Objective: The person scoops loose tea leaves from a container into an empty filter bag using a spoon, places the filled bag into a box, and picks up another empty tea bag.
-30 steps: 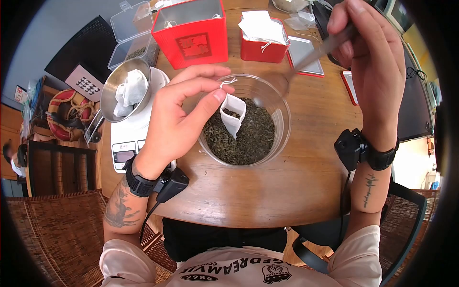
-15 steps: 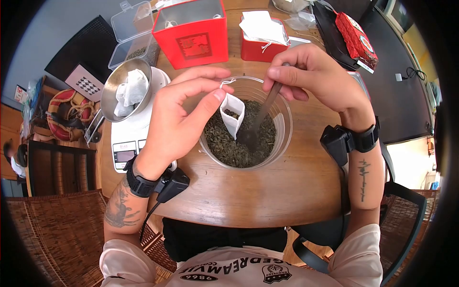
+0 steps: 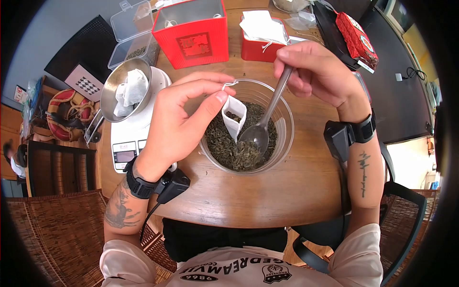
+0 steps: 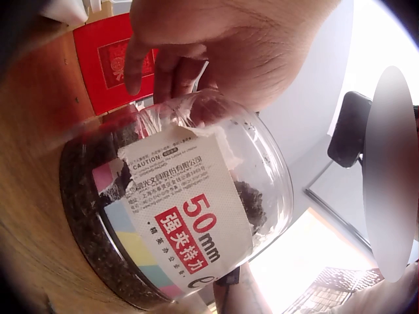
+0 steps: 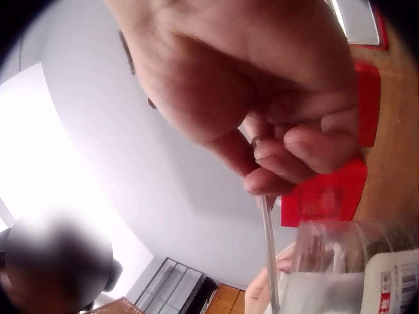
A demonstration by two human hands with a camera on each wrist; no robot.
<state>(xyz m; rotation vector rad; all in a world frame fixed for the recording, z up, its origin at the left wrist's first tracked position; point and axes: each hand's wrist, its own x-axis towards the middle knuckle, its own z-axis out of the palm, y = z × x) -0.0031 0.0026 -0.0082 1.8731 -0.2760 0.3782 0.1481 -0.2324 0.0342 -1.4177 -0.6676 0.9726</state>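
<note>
Over the clear tub (image 3: 282, 143) | left hand (image 3: 179, 117) pinched tea bag (image 3: 234, 115) mouth-up | right hand (image 3: 318, 71) gripped spoon (image 3: 265, 119), bowl just right of bag, handle slanting far-right.

Scale (image 3: 125, 143) left of tea tub (image 3: 282, 143)

We see a round wooden table (image 3: 267, 191) carrying the following items. At centre stands a clear plastic tub (image 3: 285, 125) of loose tea leaves. To its left sits a white kitchen scale (image 3: 125, 138) bearing a metal bowl (image 3: 112, 88). Along the far edge we find a large red tin (image 3: 193, 36), a smaller red tin (image 3: 258, 50) and a clear lidded box (image 3: 129, 40). A black tray (image 3: 334, 40) lies at far right.
</note>
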